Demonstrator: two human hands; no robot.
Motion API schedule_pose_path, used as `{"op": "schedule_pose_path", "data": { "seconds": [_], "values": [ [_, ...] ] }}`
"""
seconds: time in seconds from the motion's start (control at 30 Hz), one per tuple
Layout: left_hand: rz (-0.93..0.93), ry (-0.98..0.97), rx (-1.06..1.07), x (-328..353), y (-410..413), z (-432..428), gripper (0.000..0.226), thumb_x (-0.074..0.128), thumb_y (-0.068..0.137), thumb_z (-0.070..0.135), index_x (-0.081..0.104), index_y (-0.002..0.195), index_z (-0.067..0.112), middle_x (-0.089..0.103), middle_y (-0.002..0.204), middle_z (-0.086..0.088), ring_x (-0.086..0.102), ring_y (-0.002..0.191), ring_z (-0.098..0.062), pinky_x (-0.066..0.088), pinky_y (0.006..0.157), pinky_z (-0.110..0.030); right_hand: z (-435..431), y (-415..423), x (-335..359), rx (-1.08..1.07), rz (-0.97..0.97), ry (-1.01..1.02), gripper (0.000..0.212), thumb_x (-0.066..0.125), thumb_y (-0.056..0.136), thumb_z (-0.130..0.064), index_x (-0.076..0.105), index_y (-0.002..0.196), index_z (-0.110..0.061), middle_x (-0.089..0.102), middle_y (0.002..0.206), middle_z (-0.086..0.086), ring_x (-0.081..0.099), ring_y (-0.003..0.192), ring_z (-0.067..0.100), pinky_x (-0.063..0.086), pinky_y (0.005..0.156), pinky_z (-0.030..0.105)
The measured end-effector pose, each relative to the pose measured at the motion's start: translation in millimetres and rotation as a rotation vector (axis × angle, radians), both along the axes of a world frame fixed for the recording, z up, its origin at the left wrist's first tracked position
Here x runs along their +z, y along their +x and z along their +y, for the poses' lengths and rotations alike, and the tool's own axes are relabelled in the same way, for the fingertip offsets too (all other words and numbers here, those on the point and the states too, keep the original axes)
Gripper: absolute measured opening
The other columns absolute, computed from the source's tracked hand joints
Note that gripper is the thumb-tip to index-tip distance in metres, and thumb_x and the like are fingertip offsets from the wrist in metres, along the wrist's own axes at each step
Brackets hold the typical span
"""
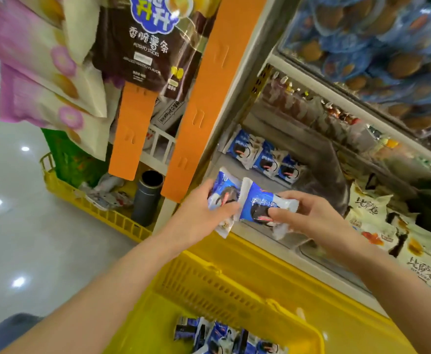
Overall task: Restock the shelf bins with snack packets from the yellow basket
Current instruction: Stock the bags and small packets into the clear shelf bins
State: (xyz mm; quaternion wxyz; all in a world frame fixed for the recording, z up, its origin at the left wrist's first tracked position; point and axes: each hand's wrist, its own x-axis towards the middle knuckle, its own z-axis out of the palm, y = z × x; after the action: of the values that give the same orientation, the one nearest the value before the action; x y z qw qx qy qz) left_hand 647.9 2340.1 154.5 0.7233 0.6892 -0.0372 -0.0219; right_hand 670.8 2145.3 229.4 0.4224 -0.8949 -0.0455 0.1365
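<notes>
Yellow basket [235, 284] with spare packets [222, 338] sits short of the shelf bin [235, 169]. Left hand [204, 213] grips one blue packet [223, 192], right hand [309, 213] pinches a second packet [260, 200]; both at the bin's near edge, stocked row [263, 162] just beyond

1. Bright, even overhead light; white lamp reflections dot the glossy floor [12, 226] along the left edge.
2. Hanging bags [43, 60] at the top left corner and blue-wrapped goods [375, 47] at the top right are smeared with blur.
3. Wide-angle bending bows the orange strips [209, 98].
4. Sharpest: left hand [201, 215] and right hand [314, 213], each gripping a blue packet [259, 198]; shadows soft.
</notes>
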Motion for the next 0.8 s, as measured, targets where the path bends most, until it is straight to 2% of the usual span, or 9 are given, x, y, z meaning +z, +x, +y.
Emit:
{"op": "schedule_pose_path", "data": {
  "seconds": [0.1,0.2,0.23,0.33,0.4,0.53,0.67,0.8],
  "values": [
    [0.000,-0.049,0.083,1,11,6,0.023,0.058,0.089,0.030,0.053,0.108,0.020,0.063,0.099,0.005,0.060,0.087,-0.002,0.045,0.064,-0.012,0,35,9,-0.116,-0.053,0.067,0.039,0.074,0.072,-0.027,0.064,0.107,-0.013,0.070,0.092,0.005,0.068,0.075,0.012,0.055,0.063,0.018],
    [0.014,-0.113,0.145,2,19,12,0.021,0.055,0.090,0.028,0.053,0.108,0.019,0.062,0.095,0.008,0.061,0.081,0.001,0.045,0.058,-0.007,-2,78,7,-0.222,-0.272,-0.126,0.019,0.071,0.080,-0.024,0.065,0.095,-0.013,0.068,0.092,0.007,0.061,0.079,0.016,0.052,0.076,0.031],
    [0.010,-0.114,0.160,3,21,13,0.021,0.056,0.090,0.028,0.053,0.108,0.018,0.062,0.093,0.008,0.061,0.079,0.001,0.045,0.057,-0.006,-2,92,4,-0.227,-0.320,-0.199,0.022,0.072,0.081,-0.024,0.064,0.098,-0.012,0.067,0.099,0.009,0.060,0.084,0.017,0.049,0.077,0.032],
    [0.001,-0.128,0.183,5,26,16,0.023,0.057,0.089,0.028,0.054,0.109,0.016,0.062,0.095,0.005,0.062,0.078,-0.001,0.045,0.056,-0.005,3,131,-13,-0.213,-0.360,-0.352,0.045,0.071,0.082,-0.024,0.057,0.120,-0.005,0.060,0.120,0.012,0.055,0.095,0.017,0.044,0.081,0.027],
    [-0.002,-0.133,0.194,6,29,18,0.024,0.057,0.089,0.027,0.054,0.110,0.017,0.062,0.097,0.005,0.061,0.078,-0.002,0.044,0.055,-0.004,12,153,-26,-0.165,-0.355,-0.389,0.048,0.071,0.082,-0.023,0.055,0.124,-0.004,0.059,0.121,0.014,0.055,0.096,0.019,0.043,0.080,0.026],
    [0.012,-0.158,0.179,6,33,22,0.024,0.057,0.088,0.027,0.055,0.109,0.017,0.063,0.094,0.006,0.063,0.073,0.002,0.044,0.054,-0.006,35,188,-52,-0.047,-0.367,-0.463,0.050,0.069,0.084,-0.024,0.054,0.126,-0.002,0.057,0.126,0.015,0.054,0.114,0.027,0.040,0.088,0.028],
    [0.019,-0.162,0.182,5,37,28,0.021,0.058,0.088,0.027,0.055,0.107,0.018,0.064,0.092,0.005,0.062,0.069,0.010,0.044,0.051,-0.005,50,205,-67,-0.013,-0.408,-0.539,0.045,0.068,0.084,-0.022,0.054,0.123,-0.005,0.058,0.123,0.014,0.055,0.111,0.026,0.036,0.080,0.023],
    [0.020,-0.150,0.181,5,40,30,0.022,0.058,0.087,0.027,0.055,0.108,0.019,0.065,0.095,0.003,0.065,0.075,-0.002,0.048,0.054,-0.008,50,209,-65,0.040,-0.524,-0.697,0.038,0.068,0.084,-0.025,0.060,0.117,-0.008,0.056,0.121,0.014,0.057,0.103,0.027,0.039,0.076,0.027]
  ]
}}
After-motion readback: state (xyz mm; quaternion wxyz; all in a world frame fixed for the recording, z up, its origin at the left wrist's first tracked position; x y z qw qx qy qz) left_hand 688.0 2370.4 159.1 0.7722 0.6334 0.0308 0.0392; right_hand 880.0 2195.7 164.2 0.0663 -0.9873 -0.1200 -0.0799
